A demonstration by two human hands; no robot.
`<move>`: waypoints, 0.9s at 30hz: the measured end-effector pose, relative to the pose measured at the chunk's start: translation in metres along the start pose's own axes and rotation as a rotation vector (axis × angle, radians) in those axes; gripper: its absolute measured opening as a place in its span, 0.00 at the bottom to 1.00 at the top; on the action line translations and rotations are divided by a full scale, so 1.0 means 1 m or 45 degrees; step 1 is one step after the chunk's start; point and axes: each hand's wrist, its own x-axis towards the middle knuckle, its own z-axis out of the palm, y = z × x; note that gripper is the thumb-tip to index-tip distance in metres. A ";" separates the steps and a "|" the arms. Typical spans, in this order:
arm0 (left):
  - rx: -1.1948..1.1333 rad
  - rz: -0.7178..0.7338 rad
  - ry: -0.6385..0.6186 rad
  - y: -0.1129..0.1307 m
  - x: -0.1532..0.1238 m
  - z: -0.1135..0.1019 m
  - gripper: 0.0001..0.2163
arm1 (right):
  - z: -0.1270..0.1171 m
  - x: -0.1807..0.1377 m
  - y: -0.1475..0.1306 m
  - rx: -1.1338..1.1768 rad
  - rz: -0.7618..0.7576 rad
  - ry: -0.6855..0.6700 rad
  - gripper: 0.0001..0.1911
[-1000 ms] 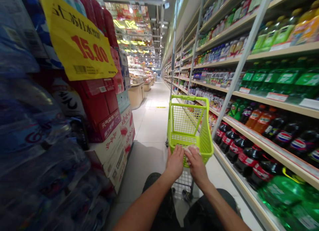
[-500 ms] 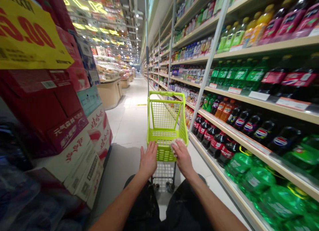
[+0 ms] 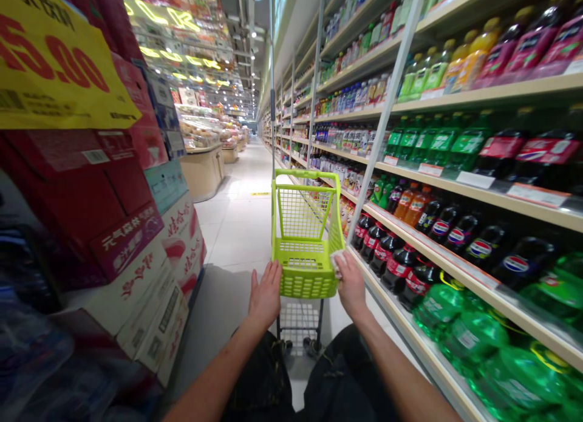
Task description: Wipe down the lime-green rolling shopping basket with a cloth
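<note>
In front of my knees stands a small lime-green shopping cart with a plastic lattice basket on a dark frame. My left hand lies against the near left corner of the basket, fingers stretched out and thumb apart. At the near right corner, my right hand is closed on a crumpled whitish cloth, which touches the basket's side. Some of the right fingers are hidden behind the cloth and the hand itself. Inside the basket only its green slatted floor shows.
Shelves of drink bottles line the right side, with large green bottles lowest. Stacked cartons under a yellow price sign crowd the left. A pale tiled aisle runs ahead past a wooden display counter.
My right hand has moved with the cloth from the basket's near edge out to its right side. My left hand has shifted slightly left on the corner.
</note>
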 end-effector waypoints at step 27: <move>0.004 0.125 0.044 0.004 0.018 -0.007 0.23 | 0.016 -0.012 -0.009 0.162 -0.073 -0.094 0.26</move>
